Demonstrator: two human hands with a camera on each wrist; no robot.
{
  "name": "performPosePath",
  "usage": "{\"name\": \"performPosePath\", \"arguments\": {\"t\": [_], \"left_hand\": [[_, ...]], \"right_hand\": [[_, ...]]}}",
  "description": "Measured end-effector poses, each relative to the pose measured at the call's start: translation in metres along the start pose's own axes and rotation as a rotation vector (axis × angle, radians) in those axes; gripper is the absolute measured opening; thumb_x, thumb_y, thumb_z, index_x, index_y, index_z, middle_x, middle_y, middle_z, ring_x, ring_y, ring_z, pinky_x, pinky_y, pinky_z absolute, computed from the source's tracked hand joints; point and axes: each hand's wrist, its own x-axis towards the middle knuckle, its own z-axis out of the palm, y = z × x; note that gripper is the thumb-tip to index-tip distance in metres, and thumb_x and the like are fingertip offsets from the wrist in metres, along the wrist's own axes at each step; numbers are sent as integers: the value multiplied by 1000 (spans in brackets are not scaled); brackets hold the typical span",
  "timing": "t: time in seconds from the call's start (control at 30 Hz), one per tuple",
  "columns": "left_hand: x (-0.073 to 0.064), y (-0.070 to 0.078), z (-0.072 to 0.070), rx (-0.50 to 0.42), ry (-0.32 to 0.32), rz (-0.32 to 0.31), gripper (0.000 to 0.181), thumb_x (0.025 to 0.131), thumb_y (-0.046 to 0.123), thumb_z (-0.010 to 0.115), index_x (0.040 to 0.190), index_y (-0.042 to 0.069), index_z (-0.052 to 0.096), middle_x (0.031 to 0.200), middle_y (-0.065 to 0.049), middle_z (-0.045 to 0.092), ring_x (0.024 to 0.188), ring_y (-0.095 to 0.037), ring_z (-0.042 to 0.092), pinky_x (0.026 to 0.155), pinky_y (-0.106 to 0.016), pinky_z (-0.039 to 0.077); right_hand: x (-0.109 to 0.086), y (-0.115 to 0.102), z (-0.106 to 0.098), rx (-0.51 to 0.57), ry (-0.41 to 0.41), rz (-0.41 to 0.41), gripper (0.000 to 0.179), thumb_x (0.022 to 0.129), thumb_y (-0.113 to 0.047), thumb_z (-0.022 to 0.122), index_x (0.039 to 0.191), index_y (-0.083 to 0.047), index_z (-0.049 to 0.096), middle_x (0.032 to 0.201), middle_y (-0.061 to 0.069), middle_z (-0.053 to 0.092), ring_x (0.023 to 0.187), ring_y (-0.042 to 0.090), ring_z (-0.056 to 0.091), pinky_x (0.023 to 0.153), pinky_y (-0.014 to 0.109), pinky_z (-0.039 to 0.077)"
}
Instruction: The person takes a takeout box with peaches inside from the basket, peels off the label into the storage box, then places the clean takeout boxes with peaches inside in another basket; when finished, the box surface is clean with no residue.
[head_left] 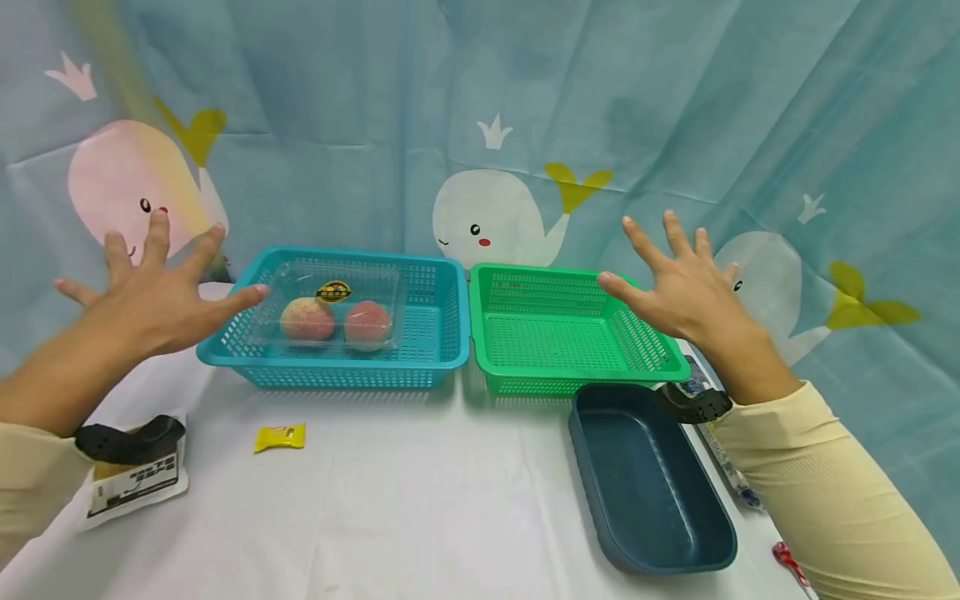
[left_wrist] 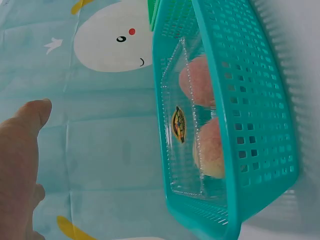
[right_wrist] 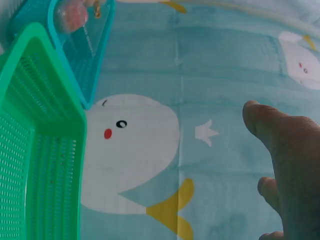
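My left hand (head_left: 153, 304) is raised with its fingers spread, near the left end of a blue plastic basket (head_left: 345, 375), and holds nothing. Inside that basket lies a clear plastic box (head_left: 401, 292) with two peaches, the left peach (head_left: 307, 319) and the right peach (head_left: 367, 325); an oval label is on the lid. On the other side, my right hand (head_left: 690, 296) hangs in the air by the right end of a green basket (head_left: 555, 342), fingers spread and holding nothing. In the wrist views only part of each hand shows, apart from the baskets.
A dark blue tub (head_left: 652, 483) stands in front of the green basket. A yellow wrapped sweet (head_left: 280, 437) and a white packet (head_left: 142, 483) lie at left. Beside my right sleeve are a red-and-white item (head_left: 787, 558) and a partly hidden packet (head_left: 731, 475). A whale-print curtain (head_left: 337, 192) hangs behind.
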Motion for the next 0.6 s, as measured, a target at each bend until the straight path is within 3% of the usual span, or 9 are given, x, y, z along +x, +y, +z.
{"name": "performPosePath", "arguments": {"t": [0.3, 0.6], "left_hand": [[-10, -4, 12, -17, 42, 19, 99, 85, 75, 42, 155, 22, -3, 149, -18, -33, 128, -59, -26, 71, -88, -12], [-16, -11, 27, -55, 70, 19, 95, 87, 72, 42, 156, 21, 1, 152, -19, -27, 131, -56, -25, 75, -88, -10]], "right_hand": [[16, -14, 10, 70, 14, -37, 78, 89, -74, 35, 153, -42, 4, 160, 6, -11, 140, 47, -9, 92, 82, 0], [34, -27, 23, 135, 38, -65, 79, 87, -75, 36, 153, -43, 7, 160, 2, -8, 142, 42, -5, 95, 80, 1]]}}
